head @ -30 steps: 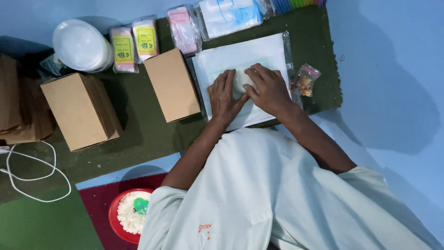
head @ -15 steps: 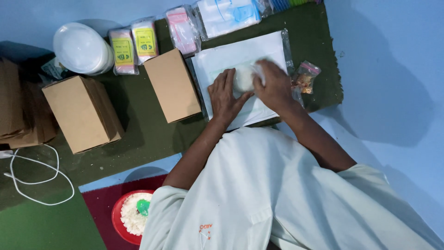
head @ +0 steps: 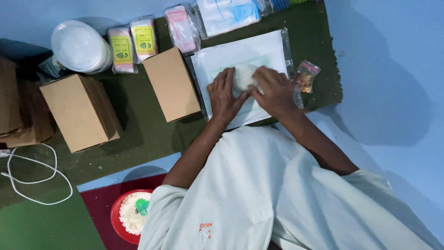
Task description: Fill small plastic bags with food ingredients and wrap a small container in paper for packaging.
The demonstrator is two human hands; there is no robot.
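The left hand (head: 224, 95) lay flat and spread on a white rectangular sheet of wrapping paper (head: 240, 58), its fingertips touching the near side of a pale, rounded lump of soft white food (head: 243, 76). The right hand (head: 273, 90) curled over the lump's other side, fingers bent around it and pressing, so the lump sat cupped between both hands on the paper, which covered part of a dark green cloth mat (head: 138, 125) on the tabletop.

Just beyond the right hand's outer edge lay a small clear plastic bag of brownish bits with a pink seal (head: 304, 78), close enough that a sideways sweep of that hand could likely knock it off the mat. To the outer side of the left hand stood a plain brown cardboard box (head: 171, 85), near the paper's edge; a second brown cardboard box (head: 81, 111) stood farther off.

The lump looked soft, so uneven pressure from the curled right hand might squash or split it. The paper was pinned only under the left palm, so it could probably slide or crease if that palm lifted.
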